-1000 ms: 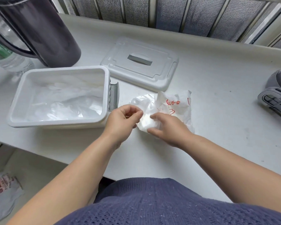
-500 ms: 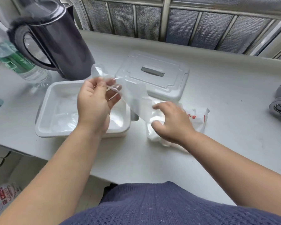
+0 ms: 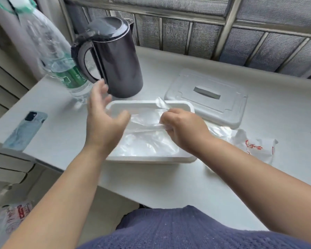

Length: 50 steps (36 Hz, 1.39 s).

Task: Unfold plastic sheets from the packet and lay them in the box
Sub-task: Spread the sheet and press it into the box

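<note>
A white rectangular box (image 3: 147, 159) stands on the table in front of me, with clear plastic sheets lying inside it. My right hand (image 3: 183, 130) hovers over the box's right half and pinches a clear plastic sheet (image 3: 144, 123) that stretches leftward across the box. My left hand (image 3: 102, 121) is over the box's left end with fingers spread, blurred, holding nothing that I can see. The packet (image 3: 255, 150), white with red print, lies crumpled on the table just right of the box.
The box's lid (image 3: 206, 97) lies flat behind the box to the right. A dark kettle (image 3: 115, 63) and a clear water bottle (image 3: 61, 65) stand behind the box on the left. A phone (image 3: 25, 130) lies near the table's left edge.
My right hand left the packet and now holds the sheet over the box. My left hand let go of the sheet and opened. The view shifted left.
</note>
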Each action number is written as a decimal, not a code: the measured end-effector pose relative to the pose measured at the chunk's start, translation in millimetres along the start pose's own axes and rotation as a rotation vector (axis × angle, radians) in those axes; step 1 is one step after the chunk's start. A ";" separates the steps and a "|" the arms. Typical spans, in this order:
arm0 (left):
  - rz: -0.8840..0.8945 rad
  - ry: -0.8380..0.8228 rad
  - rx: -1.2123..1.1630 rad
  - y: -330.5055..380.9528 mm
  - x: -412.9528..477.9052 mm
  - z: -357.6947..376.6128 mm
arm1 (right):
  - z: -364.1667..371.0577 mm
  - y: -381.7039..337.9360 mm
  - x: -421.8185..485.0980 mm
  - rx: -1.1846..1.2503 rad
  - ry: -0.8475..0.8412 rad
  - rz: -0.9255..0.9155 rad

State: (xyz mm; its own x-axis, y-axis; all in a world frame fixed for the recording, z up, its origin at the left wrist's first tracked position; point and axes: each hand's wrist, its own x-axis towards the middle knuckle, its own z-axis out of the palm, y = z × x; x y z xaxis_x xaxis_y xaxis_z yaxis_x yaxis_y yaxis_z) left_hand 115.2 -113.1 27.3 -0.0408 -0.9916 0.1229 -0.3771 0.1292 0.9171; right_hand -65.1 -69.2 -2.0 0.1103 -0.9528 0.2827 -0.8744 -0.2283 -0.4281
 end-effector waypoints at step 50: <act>0.288 -1.123 1.282 -74.9 34.7 29.9 | 49.6 11.9 32.8 -0.293 -1.015 0.221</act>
State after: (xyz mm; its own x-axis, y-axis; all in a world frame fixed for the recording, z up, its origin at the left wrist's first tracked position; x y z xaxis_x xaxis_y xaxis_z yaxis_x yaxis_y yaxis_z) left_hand 114.4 -157.5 -48.5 -0.5975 -0.5333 -0.5988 -0.6572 0.7536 -0.0155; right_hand -48.5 -113.1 -40.4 0.1587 -0.7189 -0.6768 -0.9872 -0.1028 -0.1223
